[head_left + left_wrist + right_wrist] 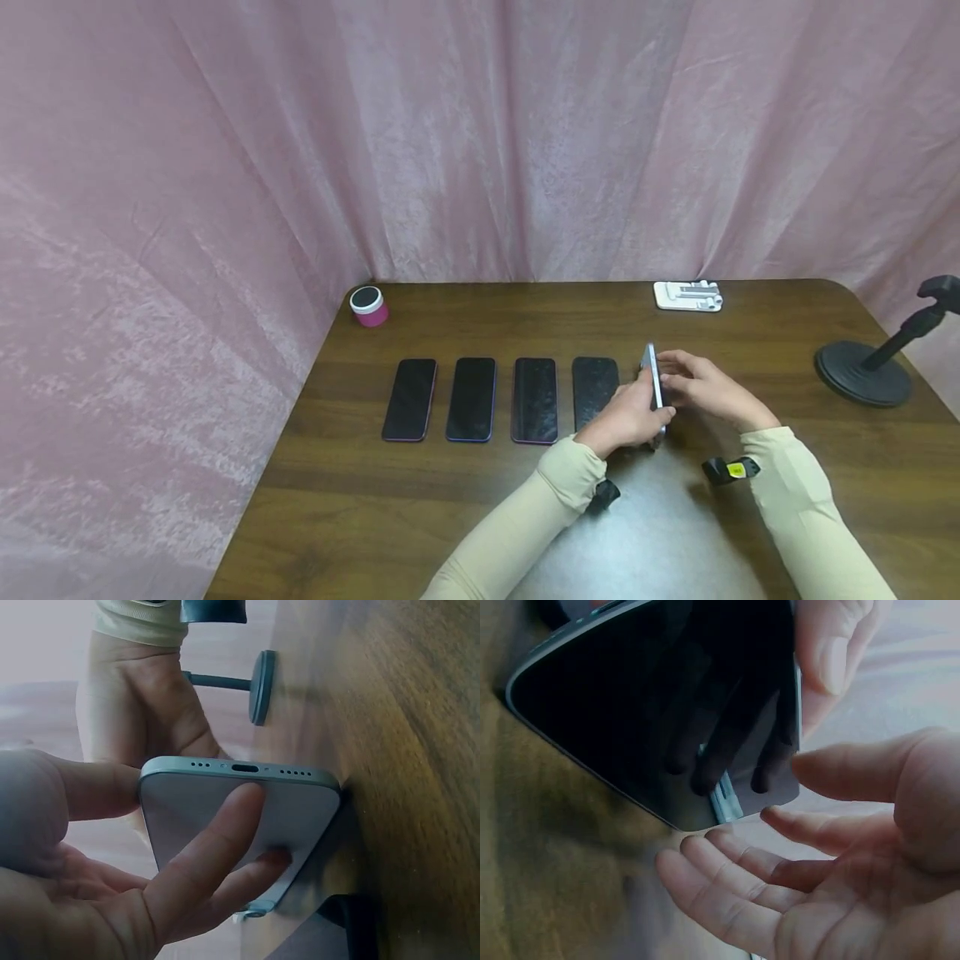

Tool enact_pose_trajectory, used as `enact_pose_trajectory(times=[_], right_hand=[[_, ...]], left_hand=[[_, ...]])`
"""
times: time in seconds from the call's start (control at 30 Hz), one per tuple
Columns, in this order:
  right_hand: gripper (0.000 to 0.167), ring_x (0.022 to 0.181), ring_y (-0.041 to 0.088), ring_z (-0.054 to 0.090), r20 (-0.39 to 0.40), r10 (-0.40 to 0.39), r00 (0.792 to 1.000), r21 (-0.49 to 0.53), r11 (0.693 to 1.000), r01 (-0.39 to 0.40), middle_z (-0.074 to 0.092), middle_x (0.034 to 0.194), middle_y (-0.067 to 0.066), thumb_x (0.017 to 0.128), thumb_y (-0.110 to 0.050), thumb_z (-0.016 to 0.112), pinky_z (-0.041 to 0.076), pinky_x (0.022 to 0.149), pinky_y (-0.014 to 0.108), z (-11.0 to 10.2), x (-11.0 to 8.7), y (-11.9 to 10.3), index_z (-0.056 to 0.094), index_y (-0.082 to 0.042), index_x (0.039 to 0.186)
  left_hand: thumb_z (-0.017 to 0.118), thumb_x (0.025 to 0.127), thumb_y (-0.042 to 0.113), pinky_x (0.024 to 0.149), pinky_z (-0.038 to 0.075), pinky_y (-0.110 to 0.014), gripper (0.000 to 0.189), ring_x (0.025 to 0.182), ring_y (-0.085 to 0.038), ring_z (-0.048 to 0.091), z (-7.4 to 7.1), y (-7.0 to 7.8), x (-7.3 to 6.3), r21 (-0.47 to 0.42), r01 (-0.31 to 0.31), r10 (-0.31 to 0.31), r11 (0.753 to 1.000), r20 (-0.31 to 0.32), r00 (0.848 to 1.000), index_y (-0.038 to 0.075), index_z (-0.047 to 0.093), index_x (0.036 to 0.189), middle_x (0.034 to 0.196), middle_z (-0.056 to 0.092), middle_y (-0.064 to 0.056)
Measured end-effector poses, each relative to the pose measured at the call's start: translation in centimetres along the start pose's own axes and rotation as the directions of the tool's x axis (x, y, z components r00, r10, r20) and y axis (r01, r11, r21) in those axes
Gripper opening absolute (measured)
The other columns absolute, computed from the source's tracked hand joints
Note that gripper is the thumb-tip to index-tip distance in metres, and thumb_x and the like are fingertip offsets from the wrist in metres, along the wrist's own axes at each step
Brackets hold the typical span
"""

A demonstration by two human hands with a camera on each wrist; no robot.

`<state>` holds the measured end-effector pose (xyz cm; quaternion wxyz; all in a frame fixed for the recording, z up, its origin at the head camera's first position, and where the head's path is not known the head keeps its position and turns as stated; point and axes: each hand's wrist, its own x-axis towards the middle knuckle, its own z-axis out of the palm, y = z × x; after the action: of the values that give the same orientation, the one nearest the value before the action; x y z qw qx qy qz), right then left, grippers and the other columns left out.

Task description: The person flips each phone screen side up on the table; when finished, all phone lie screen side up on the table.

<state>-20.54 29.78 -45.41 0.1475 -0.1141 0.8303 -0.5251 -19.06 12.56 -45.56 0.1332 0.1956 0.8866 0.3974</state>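
Note:
A smartphone (657, 379) with a dark screen and pale back stands on its long edge at the right end of a row of phones. My left hand (628, 414) grips it, and in the left wrist view the thumb is on its upper edge and fingers lie against the back (184, 810). My right hand (705, 390) is at its far end on the screen side. In the right wrist view, the right fingers (735, 896) are loosely bent beside the phone's corner, and the thumb is at its edge; whether they touch is hard to tell.
To the left lie a phone (409, 400), a second phone (471, 400), a third phone (535, 400) and a fourth phone (592, 383) partly behind my left hand. A pink jar (369, 307), a white folding stand (687, 297) and a black round-based stand (862, 373) are farther out.

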Motion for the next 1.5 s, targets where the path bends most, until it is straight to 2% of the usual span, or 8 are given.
enact_pose_trajectory(times=[0.17, 0.27, 0.43, 0.53, 0.73, 0.97, 1.3, 1.5], right_hand=[[0.045, 0.108, 0.035, 0.061, 0.025, 0.06, 0.998, -0.012, 0.998, -0.06, 0.055, 0.126, 0.037, 0.104, -0.005, 0.047, 0.057, 0.082, 0.044, 0.2, 0.0, 0.3, 0.035, 0.022, 0.139], [0.043, 0.104, 0.032, 0.061, 0.033, 0.082, 0.996, -0.007, 0.997, -0.082, 0.058, 0.12, 0.032, 0.105, -0.007, 0.048, 0.057, 0.082, 0.044, 0.4, 0.0, 0.4, 0.039, 0.022, 0.136], [0.043, 0.105, 0.033, 0.063, 0.023, 0.097, 0.995, 0.013, 0.995, -0.097, 0.059, 0.119, 0.032, 0.105, -0.008, 0.049, 0.057, 0.082, 0.044, 0.8, 0.0, 0.5, 0.041, 0.022, 0.134], [0.045, 0.106, 0.035, 0.063, 0.011, 0.099, 0.995, 0.015, 0.995, -0.099, 0.058, 0.12, 0.035, 0.105, -0.008, 0.051, 0.058, 0.081, 0.045, 0.9, -0.1, 0.4, 0.039, 0.024, 0.134], [0.051, 0.108, 0.037, 0.062, -0.011, 0.108, 0.994, -0.008, 0.994, -0.108, 0.053, 0.127, 0.041, 0.102, -0.01, 0.058, 0.058, 0.079, 0.045, 1.0, -0.1, 0.5, 0.038, 0.024, 0.134], [0.054, 0.116, 0.045, 0.057, -0.038, 0.108, 0.993, -0.073, 0.991, -0.11, 0.049, 0.132, 0.043, 0.098, -0.011, 0.064, 0.057, 0.081, 0.045, 1.0, -0.2, 0.8, 0.041, 0.022, 0.134], [0.06, 0.111, 0.042, 0.06, -0.075, 0.101, 0.992, -0.113, 0.988, -0.109, 0.048, 0.132, 0.042, 0.092, -0.008, 0.071, 0.058, 0.077, 0.039, 0.7, -0.9, 0.9, 0.041, 0.022, 0.135], [0.06, 0.103, 0.038, 0.065, -0.088, 0.095, 0.992, -0.142, 0.984, -0.107, 0.05, 0.131, 0.04, 0.088, -0.005, 0.073, 0.057, 0.074, 0.036, 0.8, -1.1, 1.0, 0.043, 0.019, 0.134]], left_hand=[[0.072, 0.093, 0.017, 0.075, 0.047, -0.019, 0.056, 0.094, -0.01, 0.063, -0.2, -0.2, -0.1, 0.019, -0.009, 0.009, 1.0, -0.035, 0.999, 0.008, 0.047, 0.142, 0.115, 0.068, -0.006], [0.072, 0.093, 0.014, 0.075, 0.047, -0.018, 0.06, 0.096, -0.009, 0.062, -0.4, -0.3, -0.1, -0.005, -0.009, 0.009, 1.0, -0.04, 0.999, 0.007, 0.044, 0.146, 0.118, 0.067, -0.007], [0.072, 0.093, 0.011, 0.075, 0.047, -0.018, 0.054, 0.095, -0.009, 0.062, -0.6, -0.4, -0.2, -0.013, -0.011, 0.011, 1.0, -0.05, 0.999, 0.006, 0.048, 0.141, 0.116, 0.068, -0.006], [0.071, 0.093, 0.01, 0.07, 0.047, -0.017, 0.046, 0.088, -0.008, 0.063, -0.6, -0.3, -0.3, -0.024, 0.0, -0.001, 1.0, -0.051, 0.999, 0.006, 0.052, 0.135, 0.109, 0.069, -0.006], [0.071, 0.092, 0.006, 0.055, 0.047, -0.016, 0.04, 0.055, -0.006, 0.059, -0.3, -0.1, -0.3, -0.062, 0.049, -0.052, 0.997, -0.046, 0.998, 0.004, 0.055, 0.129, 0.084, 0.066, -0.003], [0.074, 0.088, 0.012, 0.073, 0.049, -0.022, 0.042, 0.091, -0.011, 0.064, -0.1, -0.1, -0.2, 0.062, 0.076, -0.071, 0.995, -0.071, 0.995, 0.007, 0.058, 0.126, 0.1, 0.071, -0.004], [0.075, 0.087, 0.017, 0.081, 0.048, -0.021, 0.028, 0.092, -0.012, 0.061, 0.5, -0.5, 0.5, 0.06, 0.066, -0.056, 0.996, -0.151, 0.987, 0.007, 0.066, 0.112, 0.096, 0.063, -0.003], [0.077, 0.088, 0.025, 0.087, 0.048, -0.023, 0.037, 0.097, -0.016, 0.059, 0.8, -0.4, 0.3, 0.078, 0.104, -0.089, 0.992, -0.173, 0.981, 0.004, 0.068, 0.117, 0.103, 0.056, -0.008]])
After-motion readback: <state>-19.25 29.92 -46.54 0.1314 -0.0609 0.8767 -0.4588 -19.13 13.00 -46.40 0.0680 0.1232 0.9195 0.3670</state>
